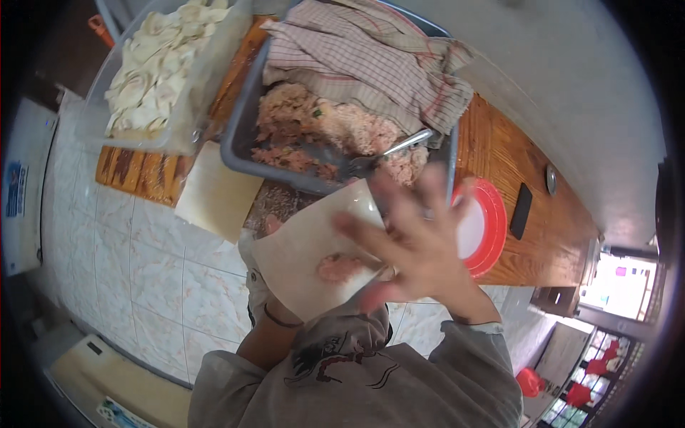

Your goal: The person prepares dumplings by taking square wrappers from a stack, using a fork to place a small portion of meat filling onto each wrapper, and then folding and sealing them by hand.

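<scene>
My left hand (272,224) is mostly hidden beneath a thin square dough wrapper (292,250) that it holds up in front of me. A small lump of pink minced meat (339,268) lies on the wrapper, off toward its right side. Just to the right hovers my right hand (428,250), its fingers spread and smeared by motion, with nothing seen in it. Beyond both hands stands a grey tub (275,171) of minced meat filling (349,125) with green bits. A metal fork (403,145) rests in the filling, its handle up to the right.
A checked cloth (357,43) covers the tub's far part. At the left, a clear plastic box (187,118) holds folded dumplings (157,68). A stack of wrappers (217,192) overhangs the wooden table's (492,135) near edge. Rightward are a red-rimmed bowl (492,228) and a black phone (521,210).
</scene>
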### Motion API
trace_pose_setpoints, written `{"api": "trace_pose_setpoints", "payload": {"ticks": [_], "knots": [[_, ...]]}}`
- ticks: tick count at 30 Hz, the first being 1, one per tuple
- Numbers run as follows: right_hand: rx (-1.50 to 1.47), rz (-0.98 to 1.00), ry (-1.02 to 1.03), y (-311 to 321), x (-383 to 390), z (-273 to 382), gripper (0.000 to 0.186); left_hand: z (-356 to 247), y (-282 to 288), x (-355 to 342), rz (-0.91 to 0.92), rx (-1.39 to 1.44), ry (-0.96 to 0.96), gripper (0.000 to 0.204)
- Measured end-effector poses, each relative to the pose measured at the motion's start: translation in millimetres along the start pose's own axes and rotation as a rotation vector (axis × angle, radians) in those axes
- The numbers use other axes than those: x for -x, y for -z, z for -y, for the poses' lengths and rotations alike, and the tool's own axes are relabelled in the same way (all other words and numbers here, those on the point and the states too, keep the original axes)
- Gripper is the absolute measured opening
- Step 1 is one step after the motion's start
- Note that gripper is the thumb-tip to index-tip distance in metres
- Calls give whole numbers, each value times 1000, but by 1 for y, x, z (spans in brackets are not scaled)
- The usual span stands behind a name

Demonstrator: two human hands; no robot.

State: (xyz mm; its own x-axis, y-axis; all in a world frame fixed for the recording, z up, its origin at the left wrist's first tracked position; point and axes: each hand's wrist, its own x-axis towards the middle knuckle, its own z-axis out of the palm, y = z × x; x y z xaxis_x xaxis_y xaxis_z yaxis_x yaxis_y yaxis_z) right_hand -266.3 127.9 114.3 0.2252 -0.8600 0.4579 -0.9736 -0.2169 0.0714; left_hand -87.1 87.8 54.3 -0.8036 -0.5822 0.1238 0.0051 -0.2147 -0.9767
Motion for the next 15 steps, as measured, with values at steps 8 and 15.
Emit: {"api": "trace_pose_setpoints", "payload": {"ticks": [8, 15], "knots": [[-93, 133, -4, -10, -15, 10, 57, -6, -1, 5, 153, -874, 33, 87], [-1027, 107, -660, -4, -26, 0, 65, -41, 8, 9, 201, -1150, 24, 81]]}}
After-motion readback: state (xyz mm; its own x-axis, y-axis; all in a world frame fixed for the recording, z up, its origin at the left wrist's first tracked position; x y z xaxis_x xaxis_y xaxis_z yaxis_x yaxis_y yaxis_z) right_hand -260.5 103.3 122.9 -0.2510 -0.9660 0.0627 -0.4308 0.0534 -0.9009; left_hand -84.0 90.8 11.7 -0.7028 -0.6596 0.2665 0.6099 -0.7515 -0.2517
